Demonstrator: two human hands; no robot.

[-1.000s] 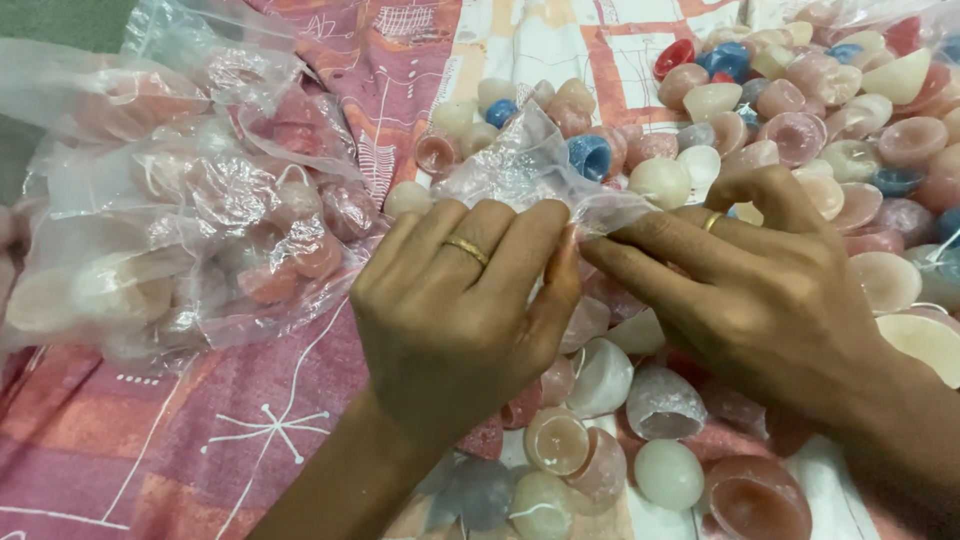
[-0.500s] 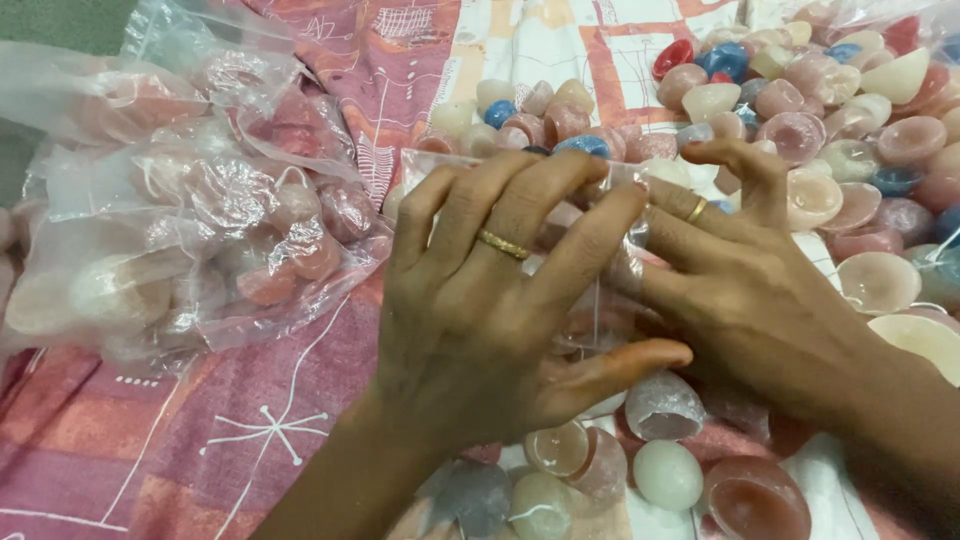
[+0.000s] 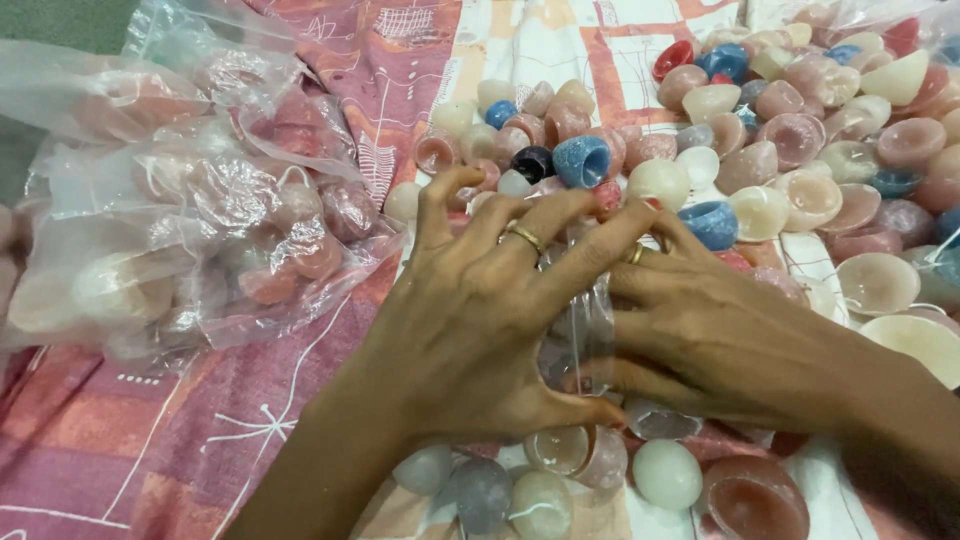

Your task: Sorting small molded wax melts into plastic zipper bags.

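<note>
L hand (image 3: 480,330) & R hand (image 3: 720,340) both pressed flat, fingers spread, on a small clear crinkly plastic bag (image 3: 585,325) atop waxy bowl-shaped candles (image 3: 800,200): pink, cream, blue, matte. Left: big clear bags (image 3: 190,230) of pink candles on pink patterned cloth (image 3: 120,450).

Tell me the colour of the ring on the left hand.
Gold; the ring on the left hand shows in the head view.

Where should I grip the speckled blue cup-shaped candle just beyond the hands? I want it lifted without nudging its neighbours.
Pinch the speckled blue cup-shaped candle by its raised rim, coming from above: its hollow opening faces up and toward the camera, and pink and white cup-shaped candles crowd its sides, so a side approach looks blocked.
</note>
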